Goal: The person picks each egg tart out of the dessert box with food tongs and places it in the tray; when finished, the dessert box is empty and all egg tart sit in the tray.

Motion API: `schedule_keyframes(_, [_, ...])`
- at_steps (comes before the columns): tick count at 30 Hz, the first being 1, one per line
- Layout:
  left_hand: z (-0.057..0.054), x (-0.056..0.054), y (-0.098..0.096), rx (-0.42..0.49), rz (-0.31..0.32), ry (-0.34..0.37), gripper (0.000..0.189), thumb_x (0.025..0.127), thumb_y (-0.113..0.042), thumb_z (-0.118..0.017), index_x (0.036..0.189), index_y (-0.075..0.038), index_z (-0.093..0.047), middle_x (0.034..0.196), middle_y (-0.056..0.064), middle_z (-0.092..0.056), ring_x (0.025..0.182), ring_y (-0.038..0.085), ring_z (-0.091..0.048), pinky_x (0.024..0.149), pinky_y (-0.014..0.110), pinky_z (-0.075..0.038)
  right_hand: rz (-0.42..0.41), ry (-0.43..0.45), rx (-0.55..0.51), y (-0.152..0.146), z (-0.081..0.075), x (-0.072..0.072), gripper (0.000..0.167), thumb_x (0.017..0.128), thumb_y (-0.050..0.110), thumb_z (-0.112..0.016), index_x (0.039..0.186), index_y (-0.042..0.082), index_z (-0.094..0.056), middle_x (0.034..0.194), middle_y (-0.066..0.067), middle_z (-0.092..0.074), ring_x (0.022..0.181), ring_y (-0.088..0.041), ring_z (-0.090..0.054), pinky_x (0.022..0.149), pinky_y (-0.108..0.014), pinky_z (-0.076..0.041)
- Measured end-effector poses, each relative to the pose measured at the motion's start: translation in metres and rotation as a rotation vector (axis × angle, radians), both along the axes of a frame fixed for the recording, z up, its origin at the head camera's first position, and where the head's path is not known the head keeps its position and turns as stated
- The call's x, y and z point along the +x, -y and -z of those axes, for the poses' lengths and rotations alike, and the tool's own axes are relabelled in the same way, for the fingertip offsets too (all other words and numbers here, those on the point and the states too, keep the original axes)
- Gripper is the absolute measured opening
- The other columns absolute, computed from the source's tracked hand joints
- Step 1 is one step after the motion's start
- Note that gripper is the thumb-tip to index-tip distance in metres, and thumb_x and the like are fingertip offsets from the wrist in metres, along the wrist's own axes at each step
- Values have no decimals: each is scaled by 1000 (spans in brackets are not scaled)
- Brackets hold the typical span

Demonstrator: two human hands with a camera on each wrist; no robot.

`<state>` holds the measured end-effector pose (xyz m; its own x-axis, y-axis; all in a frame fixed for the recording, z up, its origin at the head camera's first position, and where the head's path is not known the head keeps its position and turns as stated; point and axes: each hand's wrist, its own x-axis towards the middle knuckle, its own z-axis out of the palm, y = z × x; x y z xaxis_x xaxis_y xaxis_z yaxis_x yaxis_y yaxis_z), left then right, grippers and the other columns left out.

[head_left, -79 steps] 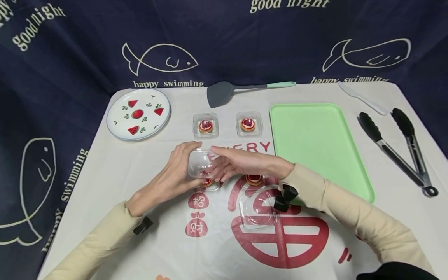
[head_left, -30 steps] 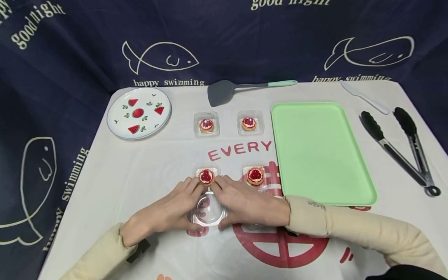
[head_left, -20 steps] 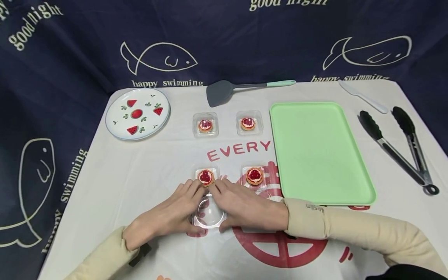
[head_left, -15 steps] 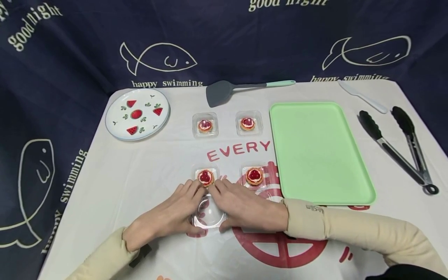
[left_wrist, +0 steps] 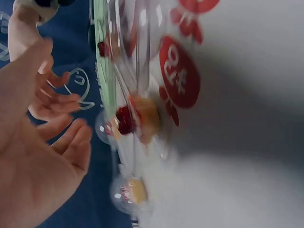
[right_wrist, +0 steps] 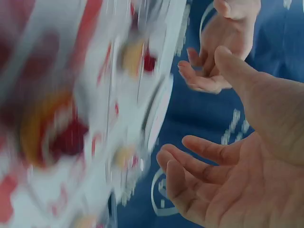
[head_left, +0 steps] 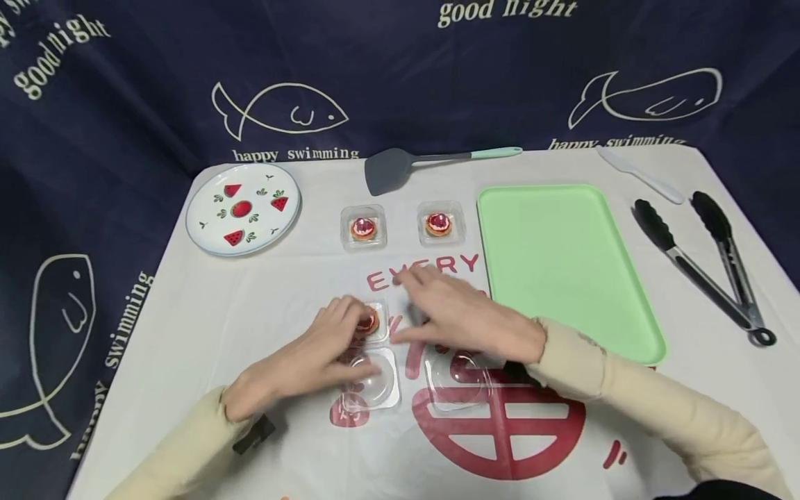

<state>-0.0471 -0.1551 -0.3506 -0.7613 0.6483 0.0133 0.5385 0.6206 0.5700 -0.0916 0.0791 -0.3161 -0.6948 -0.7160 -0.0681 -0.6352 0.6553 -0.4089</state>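
Observation:
My left hand (head_left: 306, 357) is over the near-left clear plastic box, holding nothing, fingers loosely bent and thumb across its flipped-back lid (head_left: 384, 385). A red-topped tart (head_left: 372, 322) sits in that box, partly behind my fingers; the left wrist view shows the tart (left_wrist: 145, 118) apart from my palm. My right hand (head_left: 459, 312) hovers with spread, relaxed fingers and hides most of the near-right box. Below it shows that box's lid (head_left: 459, 382), lying back on the cloth. In the right wrist view, a blurred tart (right_wrist: 52, 133) is well away from my right hand (right_wrist: 228, 180).
Two closed boxes with tarts (head_left: 364, 228) (head_left: 439, 223) stand farther back. A green tray (head_left: 562, 257) is at right, with black-tipped tongs (head_left: 712, 278) and a white knife (head_left: 644, 175) beyond. A watermelon-patterned plate (head_left: 262, 226) and a grey spatula (head_left: 389, 171) lie along the back.
Both hands first brought the near-left lid down toward me and pressed it flat. Now they have let go and risen; the right hand has moved right and away, over the near-right box.

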Motion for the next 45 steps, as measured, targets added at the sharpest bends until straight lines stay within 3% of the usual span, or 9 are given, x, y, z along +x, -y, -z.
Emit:
schedule_keyframes(4, [-1, -30, -5, 138, -83, 54, 66, 89, -26, -71, 137, 4, -37, 128, 19, -46, 119, 28, -43, 104, 44, -41, 90, 13, -34, -13, -6, -29, 77, 83, 48, -74, 135, -1, -46, 117, -15, -56, 98, -24, -55, 85, -39, -53])
schedule_keyframes(10, [-1, -77, -27, 261, -182, 123, 81, 89, -16, -70, 147, 9, -20, 138, 28, -38, 132, 36, -38, 112, 47, -35, 180, 62, -59, -36, -6, -73, 77, 84, 40, -75, 139, -3, -42, 138, -22, -47, 125, -34, -46, 106, -49, -40])
schedule_keyframes(16, [3, -120, -52, 254, -243, 205, 86, 91, -15, -68, 149, 10, -10, 146, 28, -33, 137, 37, -36, 115, 43, -31, 188, 105, -51, -57, 4, -112, 82, 85, 36, -74, 143, -8, -36, 146, -24, -39, 137, -37, -34, 115, -48, -27])
schedule_keyframes(21, [8, -144, -69, 256, -295, 315, 92, 88, -12, -70, 150, 9, -6, 149, 27, -30, 139, 36, -34, 117, 41, -28, 122, 154, -15, -63, 10, -136, 87, 85, 35, -75, 146, -9, -31, 151, -27, -33, 143, -40, -24, 119, -50, -19])
schedule_keyframes(25, [10, -158, -81, 259, -326, 371, 98, 82, -4, -74, 150, 11, -5, 150, 27, -27, 140, 35, -32, 117, 39, -27, 73, 202, 22, -64, 14, -153, 87, 85, 30, -75, 146, -10, -29, 151, -28, -32, 142, -40, -26, 117, -51, -22])
schedule_keyframes(32, [18, -172, -104, 136, -351, 377, 78, 75, -2, -77, 139, 16, -35, 160, 22, -7, 148, 32, -13, 121, 33, -11, 39, 224, 41, -64, 19, -171, 84, 79, 24, -82, 141, -13, -39, 141, -29, -43, 132, -41, -39, 113, -50, -31])
schedule_keyframes(34, [21, -174, -109, 106, -354, 372, 80, 73, -1, -78, 139, 15, -35, 160, 22, -8, 149, 33, -10, 122, 33, -9, 33, 217, 56, -64, 21, -175, 82, 77, 25, -83, 138, -12, -43, 138, -28, -47, 129, -40, -42, 111, -49, -33])
schedule_keyframes(41, [30, -177, -118, 84, -347, 287, 71, 70, 2, -78, 131, 13, -43, 157, 22, -17, 143, 36, -22, 121, 34, -16, 18, 225, 63, -64, 24, -183, 70, 73, 24, -86, 126, -10, -55, 124, -24, -57, 117, -35, -51, 103, -47, -41])
schedule_keyframes(45, [33, -178, -121, 70, -351, 255, 74, 72, -2, -77, 135, 10, -39, 154, 21, -24, 139, 35, -27, 119, 36, -22, 22, 254, 43, -64, 27, -186, 64, 71, 23, -87, 120, -7, -58, 118, -21, -58, 109, -32, -52, 97, -44, -42])
